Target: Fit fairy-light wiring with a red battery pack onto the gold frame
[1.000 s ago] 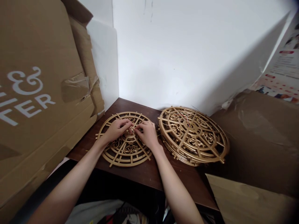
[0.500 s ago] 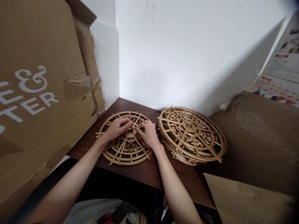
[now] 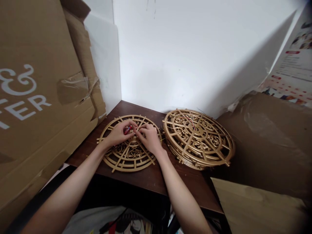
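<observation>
A round gold openwork panel point(image 3: 133, 141) with spokes and scrollwork lies flat on the dark wooden table. Above its hub my left hand point(image 3: 117, 134) is closed, curled around a small red piece point(image 3: 127, 130) that shows between thumb and fingers. My right hand point(image 3: 149, 138) meets it fingertip to fingertip in a pinch; whatever is between those fingertips is too small to make out. Both hands cover the upper middle of the panel. To the right rises a stack of similar gold panels point(image 3: 200, 133), with thin red and white wires at the top one's centre.
The dark brown table point(image 3: 156, 178) runs back to a white wall point(image 3: 151, 65). A large printed cardboard box point(image 3: 44, 78) flanks the left side. More cardboard point(image 3: 268, 136) stands at the right, with a flap point(image 3: 253, 201) near the table's front right corner.
The small red piece now shows in my left hand, where it was not visible before. Both hands stay over the hub, fingertips together. The whole view has shifted slightly.
</observation>
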`<state>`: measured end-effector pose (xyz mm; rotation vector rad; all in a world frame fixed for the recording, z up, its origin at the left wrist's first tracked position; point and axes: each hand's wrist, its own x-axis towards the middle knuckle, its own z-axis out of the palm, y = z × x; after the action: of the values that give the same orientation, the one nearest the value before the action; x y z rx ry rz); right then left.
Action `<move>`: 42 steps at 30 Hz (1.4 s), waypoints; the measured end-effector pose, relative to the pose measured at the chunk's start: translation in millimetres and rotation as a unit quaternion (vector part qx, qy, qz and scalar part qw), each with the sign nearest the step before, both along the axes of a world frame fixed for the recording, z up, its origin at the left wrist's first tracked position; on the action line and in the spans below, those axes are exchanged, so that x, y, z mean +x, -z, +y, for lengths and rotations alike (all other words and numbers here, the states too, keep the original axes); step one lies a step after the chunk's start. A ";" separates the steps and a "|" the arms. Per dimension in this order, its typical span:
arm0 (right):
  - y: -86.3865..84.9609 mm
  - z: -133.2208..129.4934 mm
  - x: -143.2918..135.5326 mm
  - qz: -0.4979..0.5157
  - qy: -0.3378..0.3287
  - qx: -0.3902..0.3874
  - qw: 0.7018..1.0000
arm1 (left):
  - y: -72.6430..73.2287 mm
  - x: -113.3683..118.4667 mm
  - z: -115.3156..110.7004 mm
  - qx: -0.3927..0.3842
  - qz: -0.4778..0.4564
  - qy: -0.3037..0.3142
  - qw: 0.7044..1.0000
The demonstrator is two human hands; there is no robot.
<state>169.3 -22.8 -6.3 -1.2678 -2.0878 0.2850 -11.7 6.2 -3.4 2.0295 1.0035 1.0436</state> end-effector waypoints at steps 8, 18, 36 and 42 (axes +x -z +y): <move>-2.4 1.0 1.5 -0.005 0.041 -0.018 0.999 | -3.6 -1.4 -2.2 0.015 -0.006 0.033 0.999; -2.1 3.0 2.0 0.030 0.079 -0.011 0.996 | 0.0 0.6 2.3 -0.025 0.029 0.016 0.999; -1.7 2.6 0.3 0.071 0.007 -0.010 0.997 | 4.5 -1.6 7.7 0.026 0.084 0.013 0.996; -0.5 3.2 0.5 0.081 -0.005 -0.014 0.997 | 2.5 -1.3 8.3 0.019 0.096 0.031 0.995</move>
<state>169.7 -19.6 -5.8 -1.2087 -1.9595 0.4080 -13.0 14.5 -6.0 2.2098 1.0167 0.8546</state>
